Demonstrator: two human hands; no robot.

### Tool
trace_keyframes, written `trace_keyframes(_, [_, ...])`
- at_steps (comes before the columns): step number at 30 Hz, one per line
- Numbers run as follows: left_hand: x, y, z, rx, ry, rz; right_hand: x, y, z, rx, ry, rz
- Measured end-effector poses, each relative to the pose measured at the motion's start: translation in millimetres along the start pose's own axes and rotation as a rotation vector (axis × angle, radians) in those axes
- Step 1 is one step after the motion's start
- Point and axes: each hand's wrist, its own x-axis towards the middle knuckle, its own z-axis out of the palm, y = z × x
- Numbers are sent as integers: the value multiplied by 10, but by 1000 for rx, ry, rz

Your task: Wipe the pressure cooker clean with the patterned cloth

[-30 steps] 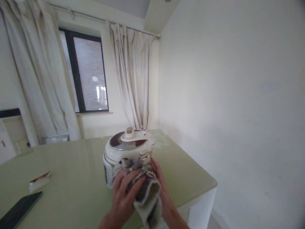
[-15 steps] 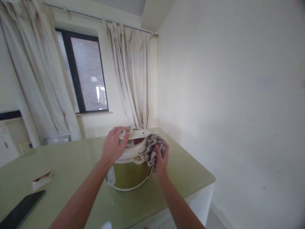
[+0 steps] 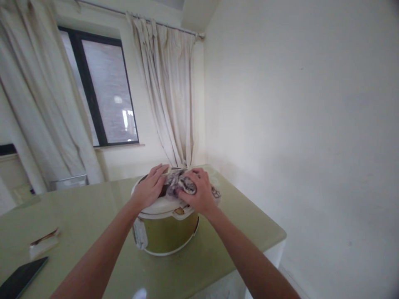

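- Lying at the lower left, a dark flat slab (image 3: 23, 277) runs out of view at the edge.
- Just beyond it is a small pale packet (image 3: 43, 244) with a reddish-brown upper edge.
- Both rest on a glossy green tabletop (image 3: 243, 236), its near right corner rounded.
- Toward the right part of that top stands a round cooker (image 3: 171, 234), upright, with a shiny front and a white band at its base.
- Its white lid (image 3: 162, 206) is on, a brownish patch marking the front edge.
- The left hand (image 3: 149, 187) lies over the lid's left part, fingers stretched forward; I cannot tell whether they pinch anything beneath.
- The right hand (image 3: 201, 192) is curled around a bunched, patterned cloth (image 3: 182, 185), pressing it against the lid's right part; a loose fold shows past the hand.
- Behind, pale curtains (image 3: 171, 91) flank a dark-framed window (image 3: 107, 91).
- A plain wall (image 3: 296, 124) fills the right side.
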Motion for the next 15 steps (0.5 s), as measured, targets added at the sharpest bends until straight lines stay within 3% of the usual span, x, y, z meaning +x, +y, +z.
trace_keyframes(2, [7, -30, -1, -29, 27, 27, 154, -54, 13, -14, -125, -149])
trace_keyframes(4, [5, -46, -2, -46, 49, 15, 185, 15, 59, 45, -74, -121])
trace_keyframes(8, [-14, -19, -13, -42, 55, -18, -87, 329, 197, 217, 323, 170])
trace_keyframes(10, [-17, 12, -19, -28, 52, -33, -364, 470, 264, 300, 433, 316])
trace_keyframes(12, [-14, 36, -22, -24, 50, -54, -706, 575, 321, 400, 444, 500])
trace_keyframes(15, [-2, 42, -16, -39, 65, -65, -1223, 665, 375, 536, 342, 733])
